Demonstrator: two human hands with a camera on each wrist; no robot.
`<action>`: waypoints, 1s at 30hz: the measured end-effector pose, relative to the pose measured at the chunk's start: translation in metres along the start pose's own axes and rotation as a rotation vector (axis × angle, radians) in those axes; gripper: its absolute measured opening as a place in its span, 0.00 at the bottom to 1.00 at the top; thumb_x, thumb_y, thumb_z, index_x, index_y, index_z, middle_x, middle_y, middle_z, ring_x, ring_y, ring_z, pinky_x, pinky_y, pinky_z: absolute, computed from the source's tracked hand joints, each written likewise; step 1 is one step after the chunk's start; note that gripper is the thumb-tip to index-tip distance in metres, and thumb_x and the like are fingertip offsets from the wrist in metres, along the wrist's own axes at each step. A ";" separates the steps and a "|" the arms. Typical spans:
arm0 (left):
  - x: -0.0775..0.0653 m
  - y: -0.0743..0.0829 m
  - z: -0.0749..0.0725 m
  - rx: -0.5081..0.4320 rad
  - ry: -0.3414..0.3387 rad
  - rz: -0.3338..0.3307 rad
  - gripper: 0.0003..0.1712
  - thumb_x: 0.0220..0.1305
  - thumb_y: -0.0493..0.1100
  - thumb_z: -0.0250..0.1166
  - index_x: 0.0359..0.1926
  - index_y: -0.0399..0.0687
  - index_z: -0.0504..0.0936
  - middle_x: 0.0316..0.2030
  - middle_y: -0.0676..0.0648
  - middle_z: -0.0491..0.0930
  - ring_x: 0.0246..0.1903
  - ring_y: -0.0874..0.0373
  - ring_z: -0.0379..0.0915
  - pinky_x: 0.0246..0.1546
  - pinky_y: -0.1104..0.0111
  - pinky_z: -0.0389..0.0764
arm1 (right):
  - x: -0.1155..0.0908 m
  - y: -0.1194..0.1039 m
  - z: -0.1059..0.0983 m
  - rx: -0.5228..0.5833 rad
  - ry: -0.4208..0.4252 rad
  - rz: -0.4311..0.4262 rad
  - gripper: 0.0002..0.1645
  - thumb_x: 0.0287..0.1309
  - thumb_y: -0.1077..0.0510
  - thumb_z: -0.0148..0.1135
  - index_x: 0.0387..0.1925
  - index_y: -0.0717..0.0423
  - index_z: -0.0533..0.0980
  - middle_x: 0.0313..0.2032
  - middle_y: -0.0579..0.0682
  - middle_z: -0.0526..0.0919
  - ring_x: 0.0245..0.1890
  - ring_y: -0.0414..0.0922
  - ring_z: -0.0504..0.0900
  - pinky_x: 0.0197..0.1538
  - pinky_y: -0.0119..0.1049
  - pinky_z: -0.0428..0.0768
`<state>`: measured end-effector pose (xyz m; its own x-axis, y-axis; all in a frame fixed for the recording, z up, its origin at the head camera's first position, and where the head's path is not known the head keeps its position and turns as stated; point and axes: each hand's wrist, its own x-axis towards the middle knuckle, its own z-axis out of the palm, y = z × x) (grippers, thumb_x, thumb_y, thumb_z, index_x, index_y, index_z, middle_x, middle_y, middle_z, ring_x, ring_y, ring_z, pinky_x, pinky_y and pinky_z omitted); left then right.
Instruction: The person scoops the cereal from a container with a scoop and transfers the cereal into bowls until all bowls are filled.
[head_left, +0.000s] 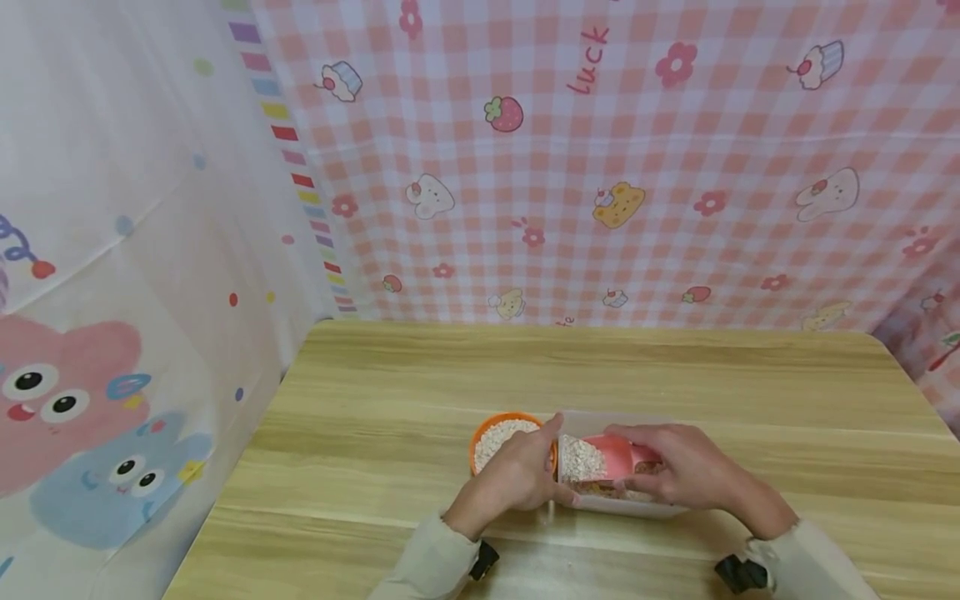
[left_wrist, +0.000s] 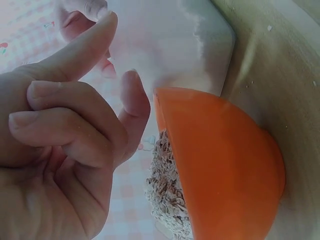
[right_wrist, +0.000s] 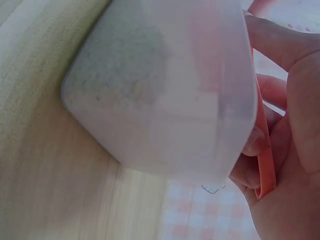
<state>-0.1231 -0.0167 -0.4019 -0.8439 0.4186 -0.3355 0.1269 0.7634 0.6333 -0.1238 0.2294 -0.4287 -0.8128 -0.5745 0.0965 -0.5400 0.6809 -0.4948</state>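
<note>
A translucent plastic container [head_left: 626, 505] stands on the table, with a pink scoop [head_left: 618, 454] inside its opening. Pale oat flakes [head_left: 581, 458] lie heaped in the front of the scoop. My right hand [head_left: 686, 467] grips the scoop's handle [right_wrist: 266, 150] over the container's right end. With thumb and forefinger spread across the container's left end, my left hand [head_left: 519, 477] holds it; its other fingers curl in the left wrist view. Just left of the container sits an orange bowl [left_wrist: 225, 165] of oats [head_left: 501, 435], partly hidden behind that hand.
The wood-grain table [head_left: 375, 492] extends around the bowl and container. A pink checked cloth [head_left: 570, 167] hangs along its back edge, and a white cartoon-print cloth [head_left: 202, 250] hangs on the left. A few loose flakes [left_wrist: 269, 28] lie on the tabletop.
</note>
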 end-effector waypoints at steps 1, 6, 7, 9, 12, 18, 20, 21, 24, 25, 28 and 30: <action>0.000 0.000 0.000 -0.003 0.002 0.006 0.64 0.47 0.48 0.80 0.79 0.54 0.50 0.18 0.51 0.73 0.17 0.61 0.62 0.21 0.70 0.67 | 0.000 0.000 -0.001 0.003 0.002 0.002 0.34 0.51 0.41 0.74 0.59 0.48 0.79 0.43 0.41 0.85 0.27 0.30 0.69 0.30 0.27 0.69; -0.004 -0.002 -0.003 -0.009 0.028 0.031 0.62 0.49 0.49 0.80 0.78 0.54 0.52 0.17 0.53 0.73 0.16 0.63 0.62 0.21 0.71 0.66 | -0.001 -0.001 -0.003 -0.002 0.025 0.002 0.35 0.50 0.44 0.75 0.59 0.50 0.78 0.48 0.45 0.85 0.29 0.31 0.71 0.33 0.29 0.72; -0.005 -0.002 -0.004 -0.010 0.036 0.038 0.61 0.49 0.49 0.79 0.78 0.53 0.53 0.17 0.54 0.73 0.16 0.63 0.63 0.21 0.71 0.66 | -0.001 -0.001 -0.003 -0.006 0.029 0.005 0.35 0.50 0.44 0.76 0.60 0.50 0.78 0.49 0.45 0.85 0.31 0.31 0.72 0.34 0.30 0.73; -0.008 -0.003 -0.007 0.002 0.056 0.057 0.58 0.50 0.51 0.79 0.77 0.52 0.56 0.17 0.55 0.74 0.15 0.64 0.64 0.21 0.72 0.67 | -0.002 -0.001 -0.005 -0.001 0.035 0.004 0.36 0.50 0.44 0.76 0.60 0.52 0.78 0.50 0.47 0.85 0.32 0.32 0.72 0.35 0.31 0.74; -0.012 -0.007 -0.014 0.020 0.099 0.089 0.53 0.51 0.55 0.77 0.74 0.51 0.62 0.18 0.58 0.74 0.17 0.66 0.66 0.24 0.73 0.69 | -0.004 0.000 -0.006 0.013 0.048 0.007 0.37 0.51 0.44 0.75 0.61 0.53 0.77 0.51 0.50 0.85 0.33 0.32 0.72 0.36 0.31 0.74; -0.022 -0.020 -0.028 -0.001 0.220 0.111 0.45 0.52 0.58 0.76 0.69 0.52 0.70 0.30 0.57 0.77 0.25 0.64 0.67 0.30 0.70 0.70 | -0.007 0.000 -0.007 0.045 0.065 0.028 0.37 0.51 0.45 0.75 0.61 0.53 0.77 0.51 0.51 0.85 0.32 0.33 0.72 0.36 0.31 0.74; -0.025 -0.027 -0.032 -0.028 0.249 0.112 0.44 0.53 0.58 0.75 0.68 0.52 0.71 0.36 0.54 0.79 0.27 0.60 0.67 0.31 0.67 0.70 | -0.008 -0.001 -0.008 0.051 0.063 0.048 0.37 0.51 0.45 0.75 0.62 0.53 0.76 0.52 0.51 0.84 0.34 0.33 0.72 0.37 0.31 0.74; -0.026 -0.031 -0.034 -0.040 0.263 0.119 0.43 0.54 0.58 0.75 0.68 0.52 0.71 0.39 0.52 0.79 0.29 0.59 0.68 0.33 0.66 0.71 | -0.009 0.000 -0.008 0.058 0.061 0.059 0.37 0.52 0.46 0.75 0.62 0.53 0.76 0.53 0.52 0.84 0.34 0.34 0.72 0.38 0.32 0.74; -0.029 -0.045 -0.039 -0.075 0.292 0.122 0.42 0.55 0.58 0.74 0.68 0.52 0.71 0.46 0.48 0.78 0.37 0.54 0.72 0.39 0.62 0.72 | -0.010 0.000 -0.006 0.076 0.068 0.087 0.37 0.51 0.49 0.76 0.63 0.53 0.76 0.54 0.53 0.83 0.38 0.35 0.75 0.41 0.33 0.77; -0.030 -0.049 -0.041 -0.084 0.297 0.124 0.42 0.55 0.58 0.74 0.68 0.52 0.71 0.48 0.46 0.77 0.38 0.52 0.72 0.38 0.61 0.73 | -0.010 0.000 -0.005 0.082 0.071 0.091 0.37 0.51 0.49 0.76 0.63 0.53 0.76 0.55 0.54 0.83 0.40 0.36 0.76 0.41 0.34 0.77; -0.031 -0.064 -0.044 -0.097 0.293 0.113 0.44 0.55 0.58 0.74 0.69 0.51 0.69 0.52 0.43 0.75 0.45 0.49 0.72 0.42 0.59 0.74 | -0.011 0.000 -0.003 0.097 0.090 0.106 0.37 0.51 0.51 0.76 0.63 0.52 0.76 0.56 0.54 0.82 0.44 0.38 0.78 0.44 0.35 0.79; -0.032 -0.074 -0.045 -0.105 0.272 0.101 0.46 0.55 0.58 0.74 0.71 0.50 0.66 0.55 0.40 0.73 0.48 0.46 0.72 0.43 0.56 0.76 | -0.011 0.000 -0.001 0.107 0.105 0.101 0.37 0.50 0.52 0.76 0.63 0.53 0.76 0.56 0.55 0.82 0.42 0.37 0.78 0.42 0.34 0.78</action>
<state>-0.1287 -0.1085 -0.4063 -0.9400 0.3325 -0.0771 0.1751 0.6638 0.7271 -0.1148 0.2364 -0.4288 -0.8833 -0.4509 0.1284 -0.4323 0.6775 -0.5951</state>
